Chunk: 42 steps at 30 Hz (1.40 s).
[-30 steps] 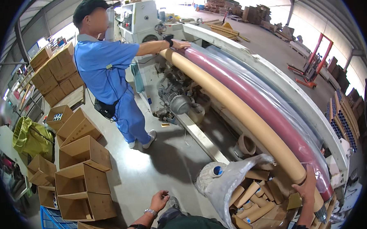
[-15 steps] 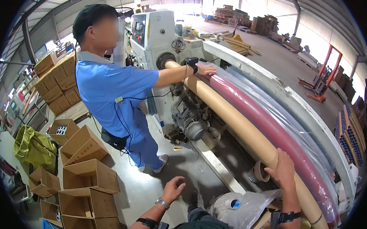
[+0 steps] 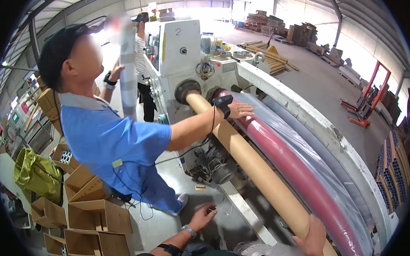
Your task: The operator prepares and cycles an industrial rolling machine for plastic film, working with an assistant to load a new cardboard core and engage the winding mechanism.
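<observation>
The brown cardboard tube [image 3: 254, 160] lies aslant, its long axis running from a dark round chuck [image 3: 185, 90] at the far left, on the white machine housing [image 3: 176, 49], to the near right, where it passes out of view at the lower edge. The right hand [image 3: 312, 240] is much the nearer one: it rests on the near stretch of the tube, palm down, thumb set apart from the fingers toward the left, spread over the curve rather than closed round it; whether the fingertips wrap the far side, I cannot tell. The tube thus stretches away from this hand to the far left. The left hand [image 3: 202, 218] hangs well apart, left of the tube, above the floor, its fingers loosely curled and not brought together, with nothing visible in it. Just right of the tube, and roughly parallel with it, lies a red film roll [image 3: 291, 170], with clear plastic film [image 3: 287, 124] along its right side. A co-worker in blue [image 3: 118, 138] stands at the far left, one arm reaching across the tube, the co-worker's hand [image 3: 241, 111] laid flat at the red roll's far end. A greyish plastic bag [image 3: 283, 252] sits just left of the right hand, at the lower edge.
</observation>
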Tool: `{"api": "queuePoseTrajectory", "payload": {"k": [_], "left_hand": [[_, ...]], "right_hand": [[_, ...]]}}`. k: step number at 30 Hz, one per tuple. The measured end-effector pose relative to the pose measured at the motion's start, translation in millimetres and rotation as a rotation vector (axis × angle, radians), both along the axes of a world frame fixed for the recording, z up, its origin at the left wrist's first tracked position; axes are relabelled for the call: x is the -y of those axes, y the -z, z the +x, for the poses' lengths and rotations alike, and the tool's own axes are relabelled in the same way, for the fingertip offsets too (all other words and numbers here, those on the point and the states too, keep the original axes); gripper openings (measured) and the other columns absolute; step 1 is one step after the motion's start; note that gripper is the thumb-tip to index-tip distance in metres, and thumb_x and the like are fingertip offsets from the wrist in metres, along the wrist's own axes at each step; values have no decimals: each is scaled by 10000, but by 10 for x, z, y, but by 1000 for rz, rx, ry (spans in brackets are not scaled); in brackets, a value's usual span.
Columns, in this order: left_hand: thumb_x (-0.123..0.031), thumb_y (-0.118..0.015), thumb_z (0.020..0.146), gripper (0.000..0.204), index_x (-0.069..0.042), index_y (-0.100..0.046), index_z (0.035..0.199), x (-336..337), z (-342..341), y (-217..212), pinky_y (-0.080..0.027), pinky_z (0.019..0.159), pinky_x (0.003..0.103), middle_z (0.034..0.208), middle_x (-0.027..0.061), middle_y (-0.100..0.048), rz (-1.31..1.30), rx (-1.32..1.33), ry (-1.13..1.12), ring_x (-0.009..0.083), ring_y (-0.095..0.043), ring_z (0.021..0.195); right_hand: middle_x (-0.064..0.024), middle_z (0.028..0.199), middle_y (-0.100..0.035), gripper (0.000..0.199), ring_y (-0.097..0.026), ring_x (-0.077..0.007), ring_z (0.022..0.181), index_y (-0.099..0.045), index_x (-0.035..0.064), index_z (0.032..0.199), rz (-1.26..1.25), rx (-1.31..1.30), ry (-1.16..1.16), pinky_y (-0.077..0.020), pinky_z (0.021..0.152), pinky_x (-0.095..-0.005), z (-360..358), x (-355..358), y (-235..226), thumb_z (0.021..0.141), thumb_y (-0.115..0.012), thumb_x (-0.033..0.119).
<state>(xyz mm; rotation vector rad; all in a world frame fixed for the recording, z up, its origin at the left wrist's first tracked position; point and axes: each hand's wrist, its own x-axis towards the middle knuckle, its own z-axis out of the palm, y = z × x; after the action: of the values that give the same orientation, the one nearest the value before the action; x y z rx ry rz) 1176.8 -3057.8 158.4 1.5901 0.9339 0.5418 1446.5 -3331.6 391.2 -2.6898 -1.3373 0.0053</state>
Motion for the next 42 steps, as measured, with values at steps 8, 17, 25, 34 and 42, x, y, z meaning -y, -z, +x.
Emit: {"api": "queuePoseTrajectory", "payload": {"k": [8,17,25,34,42], "left_hand": [[-207,-644,892,336,-23,-587,1167,-642,731,22,-518,750,315,956,107,-676,-51,108,316,167,-656,831],[-179,-646,890,326,-11,-583,1162,-1042,792,140,-510,779,300,961,97,-674,-168,174,393,151,-641,842],[-221,-609,925,437,-33,-477,1296,-785,1280,-260,-473,896,317,1246,113,-549,-443,419,528,158,-574,1067],[-438,-464,987,381,-102,-510,1160,176,1886,-1043,-479,749,302,1088,51,-618,-708,867,237,137,-582,945],[-477,-496,960,495,-93,-531,1270,163,2195,-919,-452,993,425,1251,89,-580,-742,907,-129,264,-564,1130]], "right_hand": [[-226,1215,-583,803,-540,-401,1133,-520,11,1295,34,100,145,-411,980,-476,-121,-243,-26,624,-826,326],[-214,1184,-605,758,-567,-396,1084,-546,2,1260,15,238,155,-419,971,-495,-138,-341,62,642,-785,370],[-178,1081,-609,811,-573,-407,991,-517,29,1221,141,437,105,-441,875,-508,-45,80,256,541,-820,352],[-145,1381,-443,835,-412,-326,1291,-393,67,1387,249,76,12,-300,1083,-472,-19,610,44,690,-773,328],[-132,1343,-447,912,-403,-352,1278,-443,79,1335,238,401,553,-305,1067,-466,110,4186,44,545,-864,252]]}}
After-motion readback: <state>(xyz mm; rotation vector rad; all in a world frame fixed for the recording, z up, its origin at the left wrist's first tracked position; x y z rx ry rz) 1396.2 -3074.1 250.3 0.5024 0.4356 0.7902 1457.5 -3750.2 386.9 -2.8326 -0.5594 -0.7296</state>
